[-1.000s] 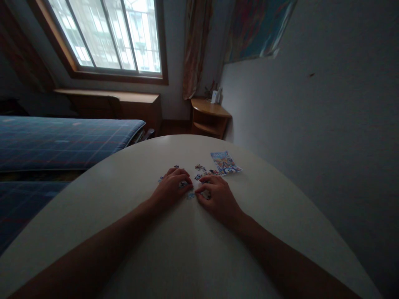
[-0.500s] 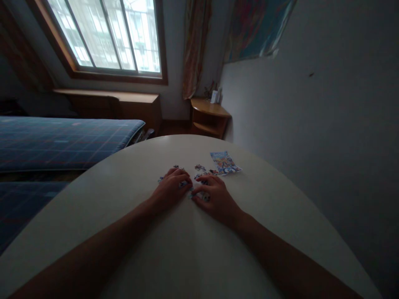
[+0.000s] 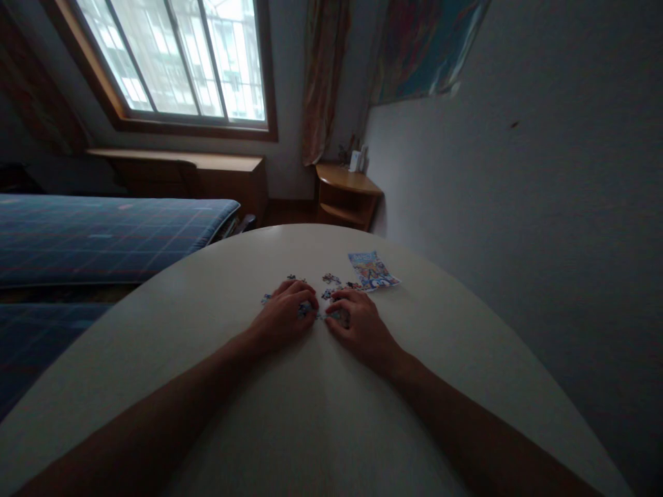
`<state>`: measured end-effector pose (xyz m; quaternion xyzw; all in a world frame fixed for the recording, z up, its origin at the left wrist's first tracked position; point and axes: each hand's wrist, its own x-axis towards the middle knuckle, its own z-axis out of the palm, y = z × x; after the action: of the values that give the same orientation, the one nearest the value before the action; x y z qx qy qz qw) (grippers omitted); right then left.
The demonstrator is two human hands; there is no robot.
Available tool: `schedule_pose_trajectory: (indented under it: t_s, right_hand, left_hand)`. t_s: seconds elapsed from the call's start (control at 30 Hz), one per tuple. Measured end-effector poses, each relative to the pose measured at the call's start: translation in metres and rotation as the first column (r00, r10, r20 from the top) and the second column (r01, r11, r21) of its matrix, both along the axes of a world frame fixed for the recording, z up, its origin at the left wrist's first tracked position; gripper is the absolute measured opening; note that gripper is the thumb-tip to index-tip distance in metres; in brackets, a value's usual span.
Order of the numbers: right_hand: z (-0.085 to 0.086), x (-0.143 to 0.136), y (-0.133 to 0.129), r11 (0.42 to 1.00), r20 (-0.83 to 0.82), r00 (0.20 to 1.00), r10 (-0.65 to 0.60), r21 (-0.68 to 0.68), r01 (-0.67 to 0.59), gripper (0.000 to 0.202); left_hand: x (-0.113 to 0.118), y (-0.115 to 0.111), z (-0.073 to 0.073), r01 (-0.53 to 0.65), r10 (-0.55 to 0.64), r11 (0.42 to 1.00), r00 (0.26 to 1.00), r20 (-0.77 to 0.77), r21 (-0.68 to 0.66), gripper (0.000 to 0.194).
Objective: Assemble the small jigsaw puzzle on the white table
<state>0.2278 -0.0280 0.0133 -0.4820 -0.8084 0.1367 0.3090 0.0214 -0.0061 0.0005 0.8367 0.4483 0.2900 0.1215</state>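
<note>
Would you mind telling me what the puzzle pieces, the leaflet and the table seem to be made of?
Puzzle pieces: probably printed cardboard, judging by their flat, multicoloured shapes; too small to tell the finish.
Leaflet: likely printed paper, as it looks thin and colourful; gloss unclear.
Table: perhaps laminate or painted board, pale, smooth and faintly shiny.

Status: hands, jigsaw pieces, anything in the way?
Left hand, right hand curled over jigsaw pieces, grip unclear. More pieces beyond. Printed sheet past right hand, seemingly not in the way.

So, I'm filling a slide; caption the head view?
Left hand and right hand among small puzzle pieces on a white table, a printed sheet beyond.
</note>
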Motion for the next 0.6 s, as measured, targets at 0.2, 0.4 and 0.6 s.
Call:
schedule_pose_trajectory:
  t_s: [0.2,0.4,0.6]
  right_hand:
    - [-0.0012,0.0010,0.0000,1.000,-0.001,1.000,0.003,-0.017,-0.003,0.006]
    - [0.0003,0.0006,0.0006,0.999,0.020,1.000,0.008,-0.047,-0.007,0.005]
    - [-0.0046,0.0024,0.0021,0.999,0.011,0.999,0.037,-0.014,-0.037,0.005]
  left_hand:
    - [0.0001,-0.0006,0.0012,0.029,-0.029,0.999,1.000,0.000,0.017,0.014]
    - [-0.0003,0.0021,-0.0026,0.037,-0.037,0.999,0.999,-0.011,0.005,0.013]
    - [0.0001,0.0015,-0.0034,0.034,-0.034,0.999,0.999,-0.019,0.000,0.013]
